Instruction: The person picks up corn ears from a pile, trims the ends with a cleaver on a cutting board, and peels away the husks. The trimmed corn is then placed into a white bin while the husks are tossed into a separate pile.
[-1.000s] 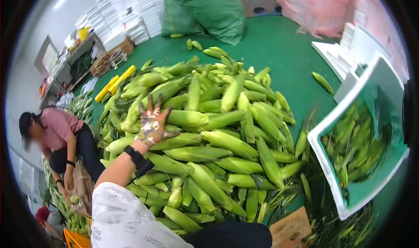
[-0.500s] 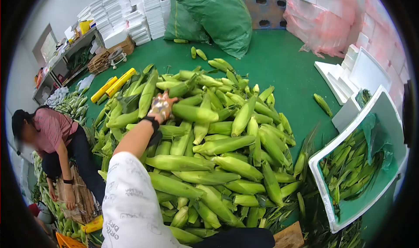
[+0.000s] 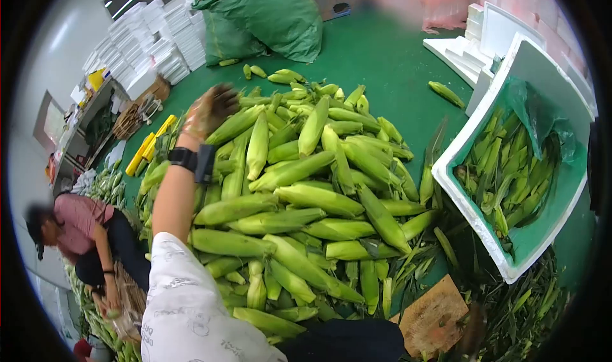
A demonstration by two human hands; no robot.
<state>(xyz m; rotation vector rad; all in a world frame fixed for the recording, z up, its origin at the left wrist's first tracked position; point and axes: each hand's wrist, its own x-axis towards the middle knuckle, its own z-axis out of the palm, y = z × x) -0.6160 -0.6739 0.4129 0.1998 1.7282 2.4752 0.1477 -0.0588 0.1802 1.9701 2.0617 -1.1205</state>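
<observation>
A big pile of green, husked corn ears [image 3: 299,196] lies on the green floor in front of me. My left hand [image 3: 207,110], in a patterned glove with a black strap at the wrist, reaches to the pile's far left edge, at the tip of a long ear [image 3: 236,125]. The hand is blurred, so its grip is unclear. My right hand is out of view. A white foam box [image 3: 468,212] with a green liner stands tilted at the right, partly filled with corn.
A person in a pink top [image 3: 76,225] crouches at the left over more corn. A stuffed green sack [image 3: 268,18] and stacked white foam boxes [image 3: 162,40] stand at the back. A wooden board [image 3: 433,314] and loose husks lie near me.
My left arm has stretched further out and up the pile's left side. My view has turned right and down, so the foam box looks nearer and larger.
</observation>
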